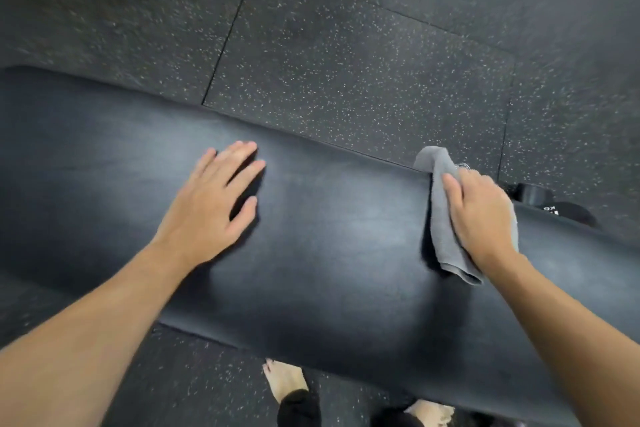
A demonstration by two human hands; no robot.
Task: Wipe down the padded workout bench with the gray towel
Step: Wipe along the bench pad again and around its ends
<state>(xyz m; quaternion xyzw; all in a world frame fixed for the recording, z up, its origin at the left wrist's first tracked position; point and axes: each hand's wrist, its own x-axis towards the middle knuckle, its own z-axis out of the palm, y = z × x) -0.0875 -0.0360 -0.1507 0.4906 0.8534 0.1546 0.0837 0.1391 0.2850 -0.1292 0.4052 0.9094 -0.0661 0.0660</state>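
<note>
- The padded bench [329, 236], black and smooth, runs across the view from 9 o'clock down toward 4 o'clock, over speckled rubber floor tiles [346, 62].
- The left hand [214, 204] lies flat on the pad left of centre, palm down, fingers spread and pointing toward 1 o'clock, holding nothing.
- Two bare feet [284, 381] show at 6 o'clock, below the bench's near edge.
- The gray towel [441, 218] sits on the pad at 3 o'clock, bunched, its far end lapping over the far edge.
- The right hand [481, 215] presses down on the towel, fingers curled over it.
- A black weight [554, 208] with white lettering lies beyond the bench at 3 o'clock.
</note>
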